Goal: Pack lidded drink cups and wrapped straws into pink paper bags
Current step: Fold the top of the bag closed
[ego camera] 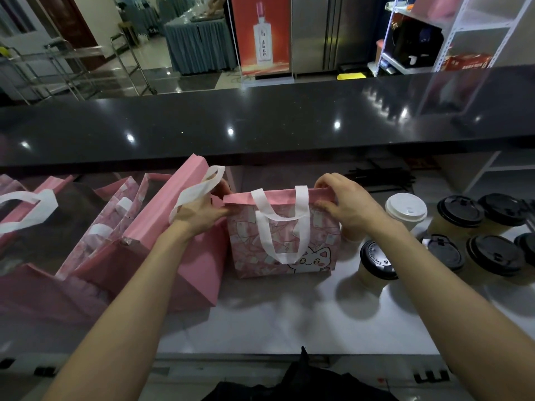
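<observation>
A pink paper bag [282, 241], printed with a cartoon cat, is stood upright near the middle of the white tabletop [289, 319], toward its far edge. Its folded top rim is pinched at the left corner by the left hand [202, 211] and at the right corner by the right hand [344, 206], fingers curled over the fold. The step appears to be closing or opening the mouth; the fold is best kept level, with the white handles [285, 227] left free. Lidded cups [469, 227] are grouped toward the right edge, and on one black lid [376, 260] "CAUTION" can be read. More pink bags [162, 227] are stood toward the left edge.
</observation>
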### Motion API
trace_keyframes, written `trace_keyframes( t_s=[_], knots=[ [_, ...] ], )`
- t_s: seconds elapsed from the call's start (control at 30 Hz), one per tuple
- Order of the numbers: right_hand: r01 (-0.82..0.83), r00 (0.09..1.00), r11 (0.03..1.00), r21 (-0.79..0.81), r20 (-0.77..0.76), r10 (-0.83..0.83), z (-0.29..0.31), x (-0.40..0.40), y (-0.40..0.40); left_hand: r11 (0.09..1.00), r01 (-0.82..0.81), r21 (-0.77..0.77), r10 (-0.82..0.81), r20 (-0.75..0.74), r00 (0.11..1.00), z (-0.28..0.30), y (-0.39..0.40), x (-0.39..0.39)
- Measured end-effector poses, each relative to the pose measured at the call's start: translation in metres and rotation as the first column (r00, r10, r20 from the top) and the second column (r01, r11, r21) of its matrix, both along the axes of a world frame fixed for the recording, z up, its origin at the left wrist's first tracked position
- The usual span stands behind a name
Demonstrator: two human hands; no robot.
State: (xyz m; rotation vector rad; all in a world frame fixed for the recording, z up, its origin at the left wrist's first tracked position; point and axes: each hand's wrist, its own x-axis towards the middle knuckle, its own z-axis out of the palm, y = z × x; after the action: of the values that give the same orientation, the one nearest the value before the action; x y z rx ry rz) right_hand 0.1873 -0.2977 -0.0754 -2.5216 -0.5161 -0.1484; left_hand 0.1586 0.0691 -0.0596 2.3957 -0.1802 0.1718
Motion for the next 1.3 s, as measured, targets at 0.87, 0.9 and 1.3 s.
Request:
trace_keyframes(
  t_s=[0.87, 0.9, 1.3],
  knots=[
    [0.059, 0.992, 0.997, 0.046, -0.114, -0.053, 0.005, 0.002, 0.002, 0.894, -0.083, -0.441, -0.069, -0.318, 0.946, 0.003, -0.021, -0.006],
    [0.057, 0.991, 0.997, 0.048, -0.126, -0.05, 0.005, 0.002, 0.001, 0.903, -0.052, -0.426, -0.092, -0.311, 0.946, -0.001, -0.021, -0.007],
    [0.02, 0.989, 0.999, 0.029, -0.144, -0.016, 0.004, 0.008, 0.0, 0.966, -0.155, -0.208, 0.148, -0.049, 0.988, -0.018, -0.012, 0.017]
  ],
)
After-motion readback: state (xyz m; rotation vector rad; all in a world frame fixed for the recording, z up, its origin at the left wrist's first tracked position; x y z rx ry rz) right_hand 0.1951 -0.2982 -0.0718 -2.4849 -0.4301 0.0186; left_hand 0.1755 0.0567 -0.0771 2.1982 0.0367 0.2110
